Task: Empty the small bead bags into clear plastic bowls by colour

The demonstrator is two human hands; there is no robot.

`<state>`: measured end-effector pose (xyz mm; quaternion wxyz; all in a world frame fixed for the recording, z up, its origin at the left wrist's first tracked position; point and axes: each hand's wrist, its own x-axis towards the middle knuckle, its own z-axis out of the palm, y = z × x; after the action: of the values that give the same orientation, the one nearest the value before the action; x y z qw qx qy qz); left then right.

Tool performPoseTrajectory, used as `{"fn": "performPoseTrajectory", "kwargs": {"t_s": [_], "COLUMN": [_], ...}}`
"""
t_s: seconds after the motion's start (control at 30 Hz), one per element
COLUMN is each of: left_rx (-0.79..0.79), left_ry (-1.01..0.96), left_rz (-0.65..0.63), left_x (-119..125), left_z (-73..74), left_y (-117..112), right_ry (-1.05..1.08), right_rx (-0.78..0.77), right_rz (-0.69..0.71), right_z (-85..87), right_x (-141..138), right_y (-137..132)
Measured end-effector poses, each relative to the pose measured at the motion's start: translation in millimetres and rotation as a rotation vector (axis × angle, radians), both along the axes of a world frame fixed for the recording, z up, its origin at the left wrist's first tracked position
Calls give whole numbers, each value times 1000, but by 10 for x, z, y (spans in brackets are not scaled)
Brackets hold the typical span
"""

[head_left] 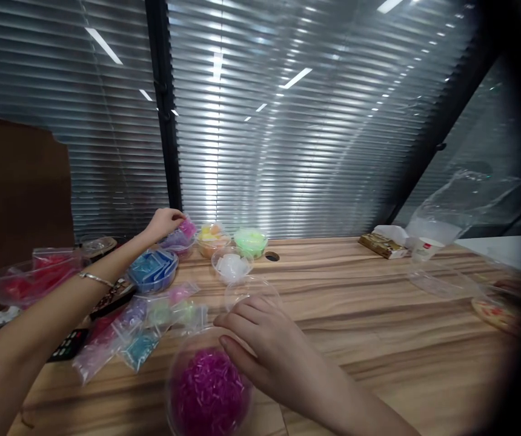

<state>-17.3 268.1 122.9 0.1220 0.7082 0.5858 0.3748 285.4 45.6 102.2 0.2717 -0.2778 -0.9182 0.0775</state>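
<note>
My left hand [164,225] reaches to the back of the table, its fingers closed on a small pink packet [188,227] over a clear bowl of purple packets [176,241]. Close to me stands a clear bowl [172,363] filled with shiny magenta bits [212,390]. My right hand [260,342] lies over that bowl's far right rim, with its fingers curled and closed there; the fingertips are partly hidden. Just behind the right hand is a clear round container [251,289], whose contents I cannot make out.
Bowls hold blue packets [154,269], yellow-orange pieces [212,237], green pieces [250,241], white pieces [232,266] and red packets [46,278]. Loose bags [137,348] lie left of centre. A remote [67,345], tissue pack [383,244], paper cup [425,248] and crumpled plastic [451,206] sit further out.
</note>
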Motion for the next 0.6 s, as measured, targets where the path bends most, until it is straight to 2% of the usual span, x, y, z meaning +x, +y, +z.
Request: {"fn": "performPoseTrajectory", "kwargs": {"t_s": [0.1,0.27,0.4,0.5,0.6], "left_rx": [-14,-162,-330,-381,-383], "left_ry": [-166,-501,-661,-747,-788], "left_rz": [-63,-234,-353,-410,-438], "left_x": [11,315,520,585,618], "left_z": [-25,-233,-272,-265,-307], "left_y": [-294,-1202,-1822,-2040,-2107], "right_ry": [9,68,59,52,40], "right_rx": [29,91,47,-21,-83], "right_rz": [-53,-111,-115,-113,-110], "right_z": [-51,-120,-148,-156,-160], "right_x": [-20,-80,-131,-153,-160], "right_y": [68,176,184,140,81]}}
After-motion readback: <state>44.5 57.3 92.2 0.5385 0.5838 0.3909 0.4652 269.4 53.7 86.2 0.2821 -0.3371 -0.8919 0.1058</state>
